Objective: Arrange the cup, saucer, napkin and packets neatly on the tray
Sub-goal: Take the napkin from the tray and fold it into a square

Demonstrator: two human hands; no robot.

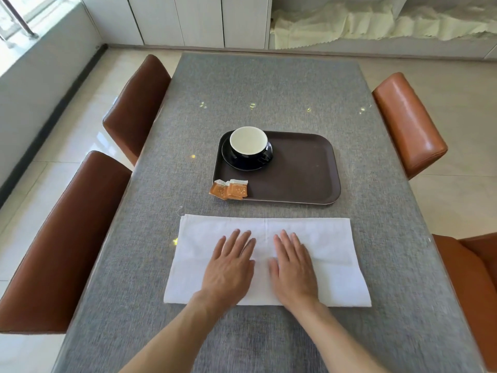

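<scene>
1. 2 hands lie palm-down on the napkin [269,261]: the left hand [228,267] and the right hand [293,267] sit side by side near its middle, thumbs almost meeting.
2. Fingers [236,243] of both hands are stretched out flat and slightly spread, pressing on the cloth and gripping nothing.
3. White cloth reaches well past the fingertips toward the tray [304,170], and wide margins of it lie free to the left and right of the hands.
4. Its near edge runs under the wrists; its far edge lies near the tray's front rim, apart from it.
5. Bare grey table [269,90] shows on all sides of the napkin and beyond the tray.
6. On the tray's far-left corner stands the dark cup [248,144], white inside, upright on its dark saucer [242,164]; the tray's right part is bare.
7. 2 orange packets [228,189] overlap at the tray's near-left corner, partly over the rim onto the table.
8. Folded into a wide rectangle, the napkin looks smooth, with a faint crease down its middle.
9. 4 brown chairs [408,122] flank the table.
</scene>
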